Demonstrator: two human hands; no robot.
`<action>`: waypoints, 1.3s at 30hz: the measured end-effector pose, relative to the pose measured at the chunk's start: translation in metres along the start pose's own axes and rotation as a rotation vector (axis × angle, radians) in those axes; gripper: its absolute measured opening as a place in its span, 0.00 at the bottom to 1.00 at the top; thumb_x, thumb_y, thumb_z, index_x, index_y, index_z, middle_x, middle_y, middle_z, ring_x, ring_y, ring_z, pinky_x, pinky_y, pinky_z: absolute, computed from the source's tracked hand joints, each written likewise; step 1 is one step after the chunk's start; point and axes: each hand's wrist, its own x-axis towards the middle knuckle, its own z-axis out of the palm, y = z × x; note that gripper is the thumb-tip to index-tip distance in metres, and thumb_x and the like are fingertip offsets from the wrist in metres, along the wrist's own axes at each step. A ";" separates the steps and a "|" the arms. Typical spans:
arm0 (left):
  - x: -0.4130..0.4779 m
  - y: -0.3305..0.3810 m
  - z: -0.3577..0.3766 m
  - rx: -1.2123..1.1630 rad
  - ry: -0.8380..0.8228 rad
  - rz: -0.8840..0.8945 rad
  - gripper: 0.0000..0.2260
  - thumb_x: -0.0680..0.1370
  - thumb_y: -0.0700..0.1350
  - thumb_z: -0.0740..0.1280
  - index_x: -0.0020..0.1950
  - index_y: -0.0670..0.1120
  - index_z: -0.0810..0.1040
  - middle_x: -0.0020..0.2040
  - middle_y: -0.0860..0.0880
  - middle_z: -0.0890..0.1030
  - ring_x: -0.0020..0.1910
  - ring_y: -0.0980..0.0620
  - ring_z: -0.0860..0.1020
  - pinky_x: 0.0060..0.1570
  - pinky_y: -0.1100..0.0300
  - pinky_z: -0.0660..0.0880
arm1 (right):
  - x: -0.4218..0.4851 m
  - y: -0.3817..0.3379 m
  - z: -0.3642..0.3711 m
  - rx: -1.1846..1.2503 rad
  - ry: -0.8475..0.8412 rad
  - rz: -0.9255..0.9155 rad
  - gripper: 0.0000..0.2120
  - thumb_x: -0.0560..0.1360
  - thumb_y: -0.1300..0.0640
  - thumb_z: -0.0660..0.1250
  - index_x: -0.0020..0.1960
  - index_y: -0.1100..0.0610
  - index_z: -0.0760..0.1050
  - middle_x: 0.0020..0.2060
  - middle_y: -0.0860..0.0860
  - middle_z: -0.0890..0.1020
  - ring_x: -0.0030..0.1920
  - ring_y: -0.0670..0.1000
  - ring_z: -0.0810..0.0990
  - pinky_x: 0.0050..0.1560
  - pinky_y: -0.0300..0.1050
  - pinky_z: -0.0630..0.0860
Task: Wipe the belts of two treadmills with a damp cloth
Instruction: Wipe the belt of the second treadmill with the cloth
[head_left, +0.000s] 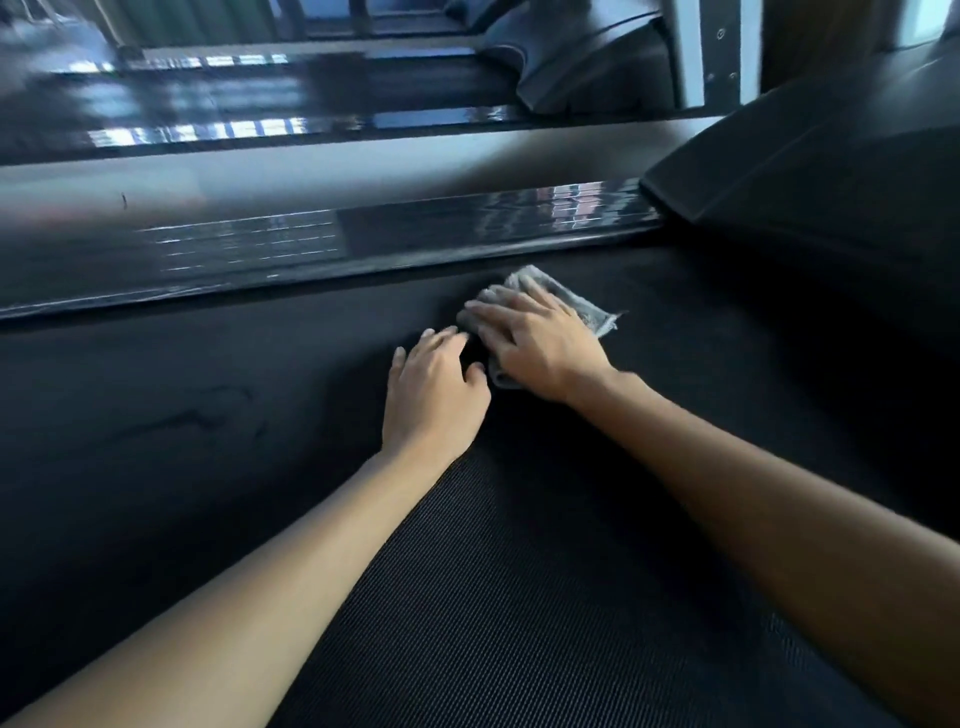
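**Cloth on treadmill belt, both hands down**

My right hand (540, 345) lies flat on the grey cloth (582, 304), fingers straight, pressing it onto the black treadmill belt (545, 571) close to the glossy side rail (363, 249). My left hand (434, 395) rests open on the belt just beside the cloth, fingers extended. The motor cover (810, 171) sits to the right.

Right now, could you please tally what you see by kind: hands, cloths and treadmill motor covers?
Hands: 2, left hand and right hand
Grey cloths: 1, the cloth under the right hand
Motor covers: 2, near cover and far cover
Total: 5
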 end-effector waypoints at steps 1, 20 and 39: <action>-0.003 -0.004 -0.005 -0.008 0.009 0.006 0.19 0.80 0.45 0.60 0.70 0.46 0.71 0.73 0.50 0.69 0.74 0.52 0.61 0.75 0.50 0.53 | -0.025 0.004 -0.007 -0.006 -0.005 -0.022 0.25 0.78 0.35 0.48 0.72 0.38 0.66 0.74 0.40 0.64 0.77 0.49 0.54 0.77 0.49 0.50; -0.012 -0.111 -0.056 0.310 -0.095 -0.151 0.25 0.83 0.53 0.47 0.79 0.48 0.49 0.79 0.54 0.48 0.77 0.57 0.45 0.76 0.52 0.42 | -0.005 -0.073 0.019 -0.038 -0.030 -0.093 0.22 0.81 0.39 0.48 0.74 0.39 0.62 0.77 0.43 0.60 0.78 0.51 0.50 0.77 0.50 0.49; -0.014 -0.111 -0.053 0.363 -0.058 -0.131 0.26 0.83 0.54 0.45 0.79 0.47 0.49 0.79 0.52 0.48 0.78 0.55 0.46 0.76 0.49 0.43 | -0.072 -0.058 -0.002 -0.029 -0.065 -0.153 0.31 0.74 0.32 0.40 0.74 0.37 0.61 0.76 0.38 0.59 0.78 0.47 0.50 0.77 0.50 0.50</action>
